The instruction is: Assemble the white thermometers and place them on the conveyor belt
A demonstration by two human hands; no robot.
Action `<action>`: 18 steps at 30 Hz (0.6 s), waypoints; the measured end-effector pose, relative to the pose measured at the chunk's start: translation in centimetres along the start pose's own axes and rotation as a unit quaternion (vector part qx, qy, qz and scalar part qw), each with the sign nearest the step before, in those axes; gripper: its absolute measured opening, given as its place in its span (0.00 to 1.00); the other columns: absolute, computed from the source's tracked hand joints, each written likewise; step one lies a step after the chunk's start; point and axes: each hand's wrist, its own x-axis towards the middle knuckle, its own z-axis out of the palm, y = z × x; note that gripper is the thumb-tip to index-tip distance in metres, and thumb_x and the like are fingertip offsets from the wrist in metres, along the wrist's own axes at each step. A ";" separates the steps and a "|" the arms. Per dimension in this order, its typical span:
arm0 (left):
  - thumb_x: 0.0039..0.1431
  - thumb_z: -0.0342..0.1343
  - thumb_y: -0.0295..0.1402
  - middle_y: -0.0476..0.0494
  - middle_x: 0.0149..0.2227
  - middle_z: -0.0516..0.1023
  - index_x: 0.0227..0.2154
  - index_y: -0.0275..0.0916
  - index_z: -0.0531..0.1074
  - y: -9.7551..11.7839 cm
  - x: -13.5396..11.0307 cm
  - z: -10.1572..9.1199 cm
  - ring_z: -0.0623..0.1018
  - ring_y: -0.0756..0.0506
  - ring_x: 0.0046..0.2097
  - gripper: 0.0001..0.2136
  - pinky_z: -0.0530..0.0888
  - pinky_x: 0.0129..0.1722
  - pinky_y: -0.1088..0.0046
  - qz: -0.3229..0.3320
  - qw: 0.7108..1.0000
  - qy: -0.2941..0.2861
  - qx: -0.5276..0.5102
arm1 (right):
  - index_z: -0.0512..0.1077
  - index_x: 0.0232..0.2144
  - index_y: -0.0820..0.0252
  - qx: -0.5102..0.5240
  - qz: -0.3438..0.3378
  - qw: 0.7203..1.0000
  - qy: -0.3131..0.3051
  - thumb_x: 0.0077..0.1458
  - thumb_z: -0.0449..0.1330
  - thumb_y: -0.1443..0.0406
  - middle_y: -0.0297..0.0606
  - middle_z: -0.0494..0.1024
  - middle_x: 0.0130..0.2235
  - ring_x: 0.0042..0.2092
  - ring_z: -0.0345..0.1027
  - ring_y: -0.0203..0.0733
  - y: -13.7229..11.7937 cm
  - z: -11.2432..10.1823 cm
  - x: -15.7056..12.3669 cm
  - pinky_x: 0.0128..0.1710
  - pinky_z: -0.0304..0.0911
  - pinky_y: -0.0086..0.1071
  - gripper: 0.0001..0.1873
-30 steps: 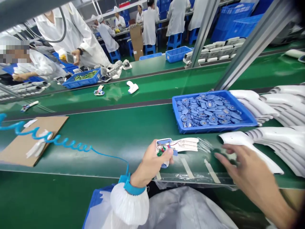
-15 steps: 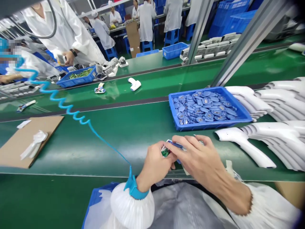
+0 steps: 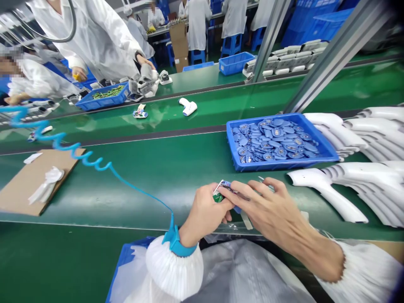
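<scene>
My left hand [image 3: 208, 212] grips a small green circuit board [image 3: 217, 196] joined to a blue plastic piece [image 3: 225, 184]. My right hand [image 3: 273, 206] lies across the same assembly, its fingers pinching the part and covering most of it. A thin metal strip [image 3: 264, 182] shows past my right fingertips. A blue wrist strap [image 3: 181, 246] circles my left wrist, and its coiled blue cord [image 3: 72, 154] runs off to the left. Just right of my right hand lies a white pistol-shaped plastic housing [image 3: 325, 191].
A blue tray [image 3: 280, 164] of blue oval parts stands on the green conveyor bench [image 3: 151, 189] ahead. Stacked white housings fill the right side. Cardboard [image 3: 38, 185] lies at left. Co-workers in white coats work at the benches beyond.
My right hand has moved left from beside the white housing onto the circuit assembly, and both hands now enclose it. The view has shifted slightly.
</scene>
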 end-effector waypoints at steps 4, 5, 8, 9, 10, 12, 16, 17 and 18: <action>0.57 0.58 0.36 0.50 0.20 0.72 0.31 0.39 0.70 -0.5 0.1 -0.2 0.73 0.48 0.22 0.06 0.69 0.22 0.75 -0.012 0.999 0.014 0.042 | 0.69 0.58 0.56 0.008 0.027 0.999 -0.023 0.55 0.53 0.78 0.36 0.78 0.50 0.44 0.63 0.47 -0.7 0.2 -0.1 0.45 0.54 0.47 0.30; 0.57 0.58 0.36 0.50 0.20 0.72 0.31 0.39 0.70 -0.7 0.2 -0.2 0.74 0.48 0.22 0.07 0.69 0.22 0.75 -0.012 0.999 0.011 0.049 | 0.69 0.58 0.57 0.010 0.029 0.999 -0.026 0.55 0.53 0.77 0.36 0.78 0.49 0.43 0.64 0.46 -0.9 0.4 -0.4 0.46 0.54 0.47 0.29; 0.58 0.58 0.36 0.50 0.20 0.72 0.31 0.39 0.70 -1.0 0.5 -0.2 0.74 0.48 0.23 0.06 0.69 0.23 0.75 -0.009 0.999 -0.016 0.046 | 0.66 0.61 0.59 0.012 0.043 0.999 -0.018 0.57 0.51 0.78 0.37 0.78 0.49 0.43 0.64 0.47 -1.4 0.8 -1.7 0.46 0.54 0.47 0.31; 0.58 0.57 0.36 0.50 0.21 0.72 0.31 0.39 0.70 -1.1 0.6 -0.2 0.74 0.48 0.23 0.06 0.70 0.23 0.75 -0.008 0.999 -0.023 0.042 | 0.66 0.62 0.58 0.013 0.055 0.998 -0.012 0.57 0.51 0.78 0.38 0.78 0.49 0.43 0.64 0.47 -1.5 0.8 -2.1 0.46 0.54 0.47 0.31; 0.58 0.57 0.36 0.50 0.21 0.72 0.31 0.39 0.70 -1.1 0.7 -0.1 0.73 0.49 0.23 0.06 0.70 0.24 0.75 -0.008 0.999 -0.029 0.037 | 0.66 0.61 0.56 0.015 0.068 0.998 -0.006 0.57 0.51 0.78 0.38 0.78 0.49 0.44 0.64 0.47 -1.5 0.8 -2.4 0.46 0.53 0.47 0.31; 0.59 0.58 0.37 0.50 0.23 0.71 0.31 0.39 0.69 -0.9 0.8 0.0 0.72 0.49 0.23 0.07 0.70 0.24 0.74 -0.011 0.999 -0.036 0.027 | 0.69 0.58 0.54 0.024 0.092 0.995 0.009 0.58 0.52 0.77 0.37 0.78 0.50 0.44 0.65 0.47 -1.6 0.7 -2.8 0.46 0.53 0.46 0.28; 0.60 0.57 0.38 0.50 0.25 0.71 0.33 0.39 0.69 -0.9 0.8 0.3 0.71 0.50 0.24 0.08 0.70 0.25 0.73 -0.004 0.998 -0.065 0.010 | 0.72 0.55 0.52 0.029 0.115 0.993 0.009 0.60 0.53 0.76 0.37 0.79 0.50 0.42 0.66 0.45 -1.7 0.1 -2.3 0.44 0.53 0.44 0.24; 0.61 0.57 0.39 0.50 0.26 0.72 0.34 0.39 0.69 -1.0 0.7 0.4 0.71 0.50 0.25 0.09 0.70 0.25 0.73 0.003 0.997 -0.075 0.007 | 0.72 0.54 0.52 0.034 0.117 0.993 0.006 0.61 0.52 0.76 0.37 0.78 0.50 0.41 0.66 0.45 -1.6 0.0 -2.3 0.43 0.53 0.44 0.24; 0.62 0.57 0.41 0.50 0.26 0.72 0.35 0.39 0.69 -1.1 0.6 0.4 0.71 0.50 0.25 0.10 0.70 0.26 0.73 0.009 0.996 -0.086 0.004 | 0.73 0.54 0.51 0.043 0.122 0.992 0.006 0.62 0.52 0.75 0.36 0.78 0.50 0.42 0.67 0.45 -1.3 -0.2 -2.5 0.43 0.53 0.43 0.23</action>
